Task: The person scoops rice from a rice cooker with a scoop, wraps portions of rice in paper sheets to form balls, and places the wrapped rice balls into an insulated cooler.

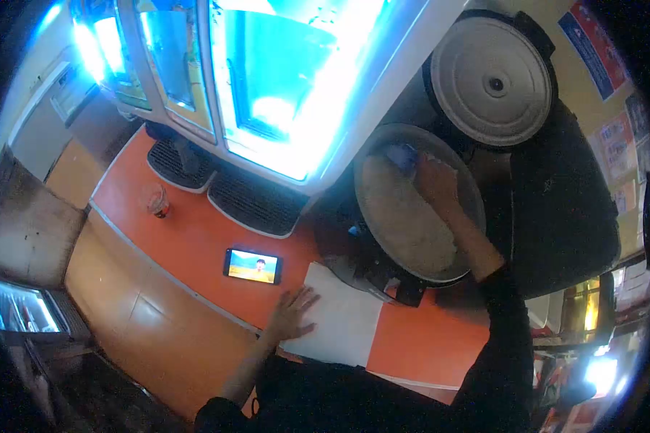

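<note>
My right hand (pixel 435 180) reaches down into a round pot (pixel 477 216) of a cooker, over a pale, whitish mass (pixel 404 216) that looks like cooked rice. Its fingers are curled, beside a small bluish, blurred object (pixel 403 159) at the pot's far side; what it is does not show clearly. My left hand (pixel 294 314) rests with spread fingers on the left edge of a white sheet or board (pixel 343 317) on the orange counter. Just beyond it lies a phone (pixel 253 266) with a lit screen.
A brightly lit drink dispenser (pixel 289 79) towers over the counter's back, with dark drip trays (pixel 256 208) below. A small clear cup (pixel 157 202) stands on the orange counter (pixel 209 231). The cooker's open lid (pixel 492 83) rises behind the pot. A black surface (pixel 563 202) lies to the right.
</note>
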Demonstrator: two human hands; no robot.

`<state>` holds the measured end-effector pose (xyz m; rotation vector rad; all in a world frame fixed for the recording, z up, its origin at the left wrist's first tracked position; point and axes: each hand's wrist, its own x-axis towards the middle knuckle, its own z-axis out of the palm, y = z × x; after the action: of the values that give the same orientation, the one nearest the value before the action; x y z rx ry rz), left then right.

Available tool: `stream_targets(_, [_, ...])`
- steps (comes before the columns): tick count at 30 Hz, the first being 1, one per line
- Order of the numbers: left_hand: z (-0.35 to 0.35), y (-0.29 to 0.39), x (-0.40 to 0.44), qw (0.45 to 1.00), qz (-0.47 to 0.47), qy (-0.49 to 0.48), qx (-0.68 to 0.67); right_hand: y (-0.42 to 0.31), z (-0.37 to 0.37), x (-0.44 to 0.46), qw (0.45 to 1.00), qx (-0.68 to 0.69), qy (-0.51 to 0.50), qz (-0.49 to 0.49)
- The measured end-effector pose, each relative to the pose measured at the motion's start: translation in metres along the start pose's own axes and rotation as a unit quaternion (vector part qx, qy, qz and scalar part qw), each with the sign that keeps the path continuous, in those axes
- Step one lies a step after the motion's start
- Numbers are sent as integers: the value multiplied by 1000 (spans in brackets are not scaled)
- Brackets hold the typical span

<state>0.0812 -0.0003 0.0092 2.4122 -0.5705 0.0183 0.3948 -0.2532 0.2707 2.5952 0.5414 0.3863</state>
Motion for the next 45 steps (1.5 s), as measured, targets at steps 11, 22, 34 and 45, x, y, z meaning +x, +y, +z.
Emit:
stream_targets(11, [-11, 11, 3, 1000, -25, -7, -3, -19, -51, -23, 975, 115, -151, -114])
stream_targets(22, [-11, 16, 1, 1000, -24, -3, 16, 7, -63, -106, 936, 271, -200, -103])
stream_targets(34, [-3, 4, 2, 999, -33, -35, -20, -20, -12, -51, 979, -10, 168, -116])
stream_targets(45, [-33, 193, 109, 889, -83, 324, -313, -23, -52, -28, 960, 199, -185, -71])
